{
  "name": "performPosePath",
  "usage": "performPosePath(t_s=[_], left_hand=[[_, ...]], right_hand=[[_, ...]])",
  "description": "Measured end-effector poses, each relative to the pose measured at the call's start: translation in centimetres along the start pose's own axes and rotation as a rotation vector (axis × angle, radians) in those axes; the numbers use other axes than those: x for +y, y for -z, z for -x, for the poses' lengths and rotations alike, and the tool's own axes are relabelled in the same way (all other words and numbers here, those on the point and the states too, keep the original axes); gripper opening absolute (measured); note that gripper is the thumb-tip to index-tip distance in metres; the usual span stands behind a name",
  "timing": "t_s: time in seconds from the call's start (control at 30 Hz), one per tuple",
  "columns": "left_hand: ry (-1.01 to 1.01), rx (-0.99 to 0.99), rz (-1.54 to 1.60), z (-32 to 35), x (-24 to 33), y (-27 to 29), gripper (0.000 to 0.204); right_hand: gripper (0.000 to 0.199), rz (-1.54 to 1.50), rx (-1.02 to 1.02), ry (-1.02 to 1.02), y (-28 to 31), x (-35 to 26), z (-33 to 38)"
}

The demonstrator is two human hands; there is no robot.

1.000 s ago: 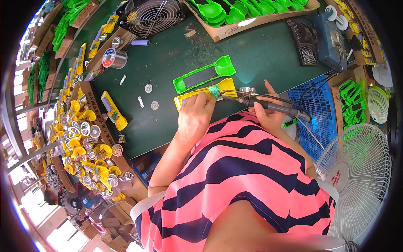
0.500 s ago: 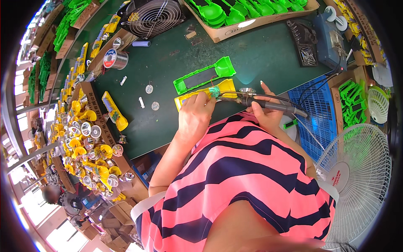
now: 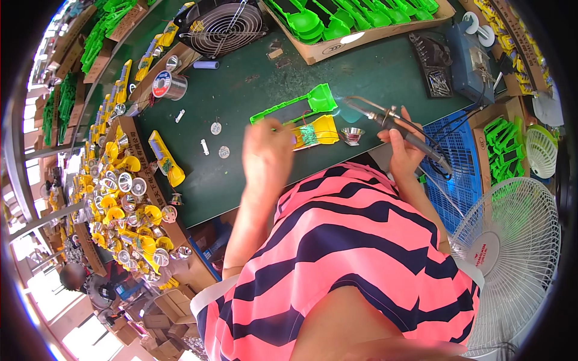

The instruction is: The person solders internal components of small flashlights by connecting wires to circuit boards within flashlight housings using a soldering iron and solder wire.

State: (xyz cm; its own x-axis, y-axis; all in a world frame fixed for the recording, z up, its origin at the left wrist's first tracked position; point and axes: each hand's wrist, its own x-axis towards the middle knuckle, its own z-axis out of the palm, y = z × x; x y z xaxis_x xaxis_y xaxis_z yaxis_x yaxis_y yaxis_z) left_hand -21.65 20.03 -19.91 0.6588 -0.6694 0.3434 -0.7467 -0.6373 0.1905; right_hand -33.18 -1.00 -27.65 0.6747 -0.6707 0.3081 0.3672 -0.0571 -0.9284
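My right hand [image 3: 404, 153] is closed round the dark handle of a soldering iron [image 3: 416, 142], its curved metal end raised to the right of the work. Smeared by motion, my left hand [image 3: 265, 153] is over the left end of a yellow plastic housing [image 3: 327, 130]; whether its fingers hold anything cannot be made out. A small green circuit board [image 3: 308, 135] with thin wires lies in the yellow housing. Just beyond, a bright green housing [image 3: 323, 98] rests on the green table. A silvery reflector cup [image 3: 352, 136] sits to the right of the yellow housing.
A solder spool [image 3: 169, 85] and fan [image 3: 226, 27] stand at the far left. Green parts fill a carton [image 3: 313, 54] at the back. A blue soldering station [image 3: 472, 60] is far right. Yellow housings with reflectors [image 3: 123, 204] crowd the left; a white fan [image 3: 506, 259] stands right.
The soldering iron has lifted away from the circuit board, up and to the right, with my right hand. My left hand has moved left off the board, uncovering more of it.
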Motion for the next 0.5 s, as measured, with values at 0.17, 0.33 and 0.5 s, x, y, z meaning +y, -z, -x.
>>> performPosePath(t_s=[0.17, 0.33, 0.5], left_hand=[[0.320, -0.129, -0.128, -0.5, -6.2, -1.2, 0.033], [0.323, 0.104, 0.132, 3.5, -5.7, -1.3, 0.032], [0.115, 0.085, 0.445, 6.1, -3.8, -2.6, 0.048]], right_hand=[[0.018, 0.305, -0.095, 0.193, 1.5, 0.4, -2.3], [0.014, 0.599, -0.096, 0.336, 3.3, 1.5, -4.2], [0.014, 0.808, -0.109, 0.385, 4.5, 1.7, -7.0]])
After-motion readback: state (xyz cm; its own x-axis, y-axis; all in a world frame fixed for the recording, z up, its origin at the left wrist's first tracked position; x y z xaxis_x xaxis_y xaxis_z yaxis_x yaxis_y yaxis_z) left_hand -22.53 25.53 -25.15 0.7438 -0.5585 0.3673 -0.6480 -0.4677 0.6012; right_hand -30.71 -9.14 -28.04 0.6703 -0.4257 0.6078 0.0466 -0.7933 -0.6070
